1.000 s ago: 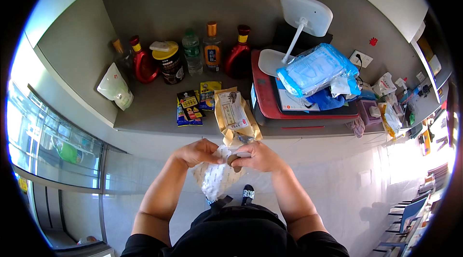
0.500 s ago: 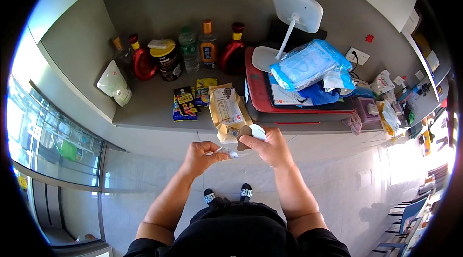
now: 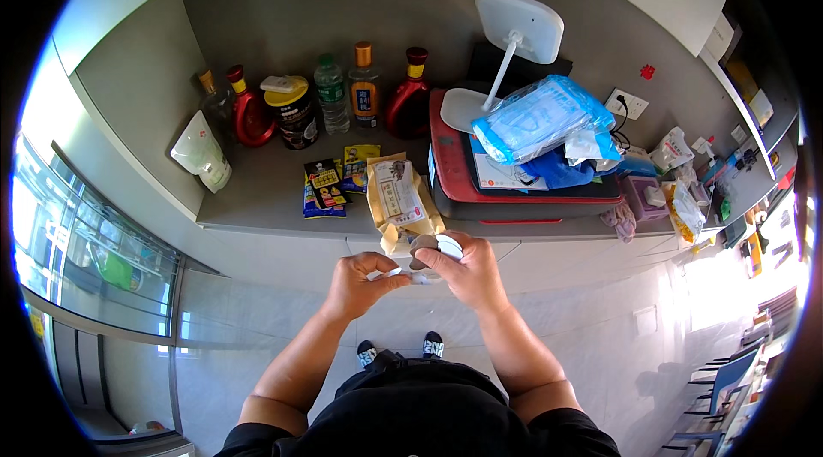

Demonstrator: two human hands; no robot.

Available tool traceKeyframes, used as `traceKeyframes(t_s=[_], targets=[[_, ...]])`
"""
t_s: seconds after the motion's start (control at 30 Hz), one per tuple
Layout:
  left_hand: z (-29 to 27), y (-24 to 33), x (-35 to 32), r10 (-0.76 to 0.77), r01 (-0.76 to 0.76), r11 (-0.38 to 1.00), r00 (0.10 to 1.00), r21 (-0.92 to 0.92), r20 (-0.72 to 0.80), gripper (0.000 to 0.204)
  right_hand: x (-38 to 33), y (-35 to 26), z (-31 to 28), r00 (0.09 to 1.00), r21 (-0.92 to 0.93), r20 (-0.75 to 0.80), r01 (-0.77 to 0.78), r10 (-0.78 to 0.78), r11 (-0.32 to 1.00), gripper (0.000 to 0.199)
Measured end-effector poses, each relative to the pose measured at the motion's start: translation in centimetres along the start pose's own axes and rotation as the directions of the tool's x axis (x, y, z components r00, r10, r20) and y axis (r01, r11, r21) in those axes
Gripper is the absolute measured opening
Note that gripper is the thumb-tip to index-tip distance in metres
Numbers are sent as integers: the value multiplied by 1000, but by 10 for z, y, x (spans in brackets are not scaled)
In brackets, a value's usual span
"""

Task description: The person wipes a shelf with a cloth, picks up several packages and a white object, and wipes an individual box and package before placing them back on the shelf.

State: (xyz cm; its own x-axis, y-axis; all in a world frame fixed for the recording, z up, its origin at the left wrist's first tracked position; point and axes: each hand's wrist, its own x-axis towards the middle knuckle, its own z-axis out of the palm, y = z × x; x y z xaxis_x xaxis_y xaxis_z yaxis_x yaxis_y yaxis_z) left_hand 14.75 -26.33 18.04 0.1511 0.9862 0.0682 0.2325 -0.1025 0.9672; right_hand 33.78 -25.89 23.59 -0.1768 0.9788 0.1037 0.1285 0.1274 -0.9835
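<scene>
Left hand (image 3: 362, 281) pinched on a thin white strip (image 3: 393, 272). Right hand (image 3: 467, 273) clasped around a small white-and-brown packet (image 3: 437, 248), touching the left at the fingertips. Just beyond both, a tan paper bag (image 3: 399, 198) lying on the grey counter (image 3: 266, 191).

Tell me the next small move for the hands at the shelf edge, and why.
Probably pull the thin white strip further away with the left hand, while the right hand steadies the small round white-topped item. The strip is pinched between both hands, apparently half peeled.
</scene>
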Motion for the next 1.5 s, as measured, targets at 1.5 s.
traceKeyframes(t_s=[1.5], targets=[[-6,-9,6,-297,278,872,955,-404,16,18,5,2,-7,967,-212,41,254,-251,944,13]])
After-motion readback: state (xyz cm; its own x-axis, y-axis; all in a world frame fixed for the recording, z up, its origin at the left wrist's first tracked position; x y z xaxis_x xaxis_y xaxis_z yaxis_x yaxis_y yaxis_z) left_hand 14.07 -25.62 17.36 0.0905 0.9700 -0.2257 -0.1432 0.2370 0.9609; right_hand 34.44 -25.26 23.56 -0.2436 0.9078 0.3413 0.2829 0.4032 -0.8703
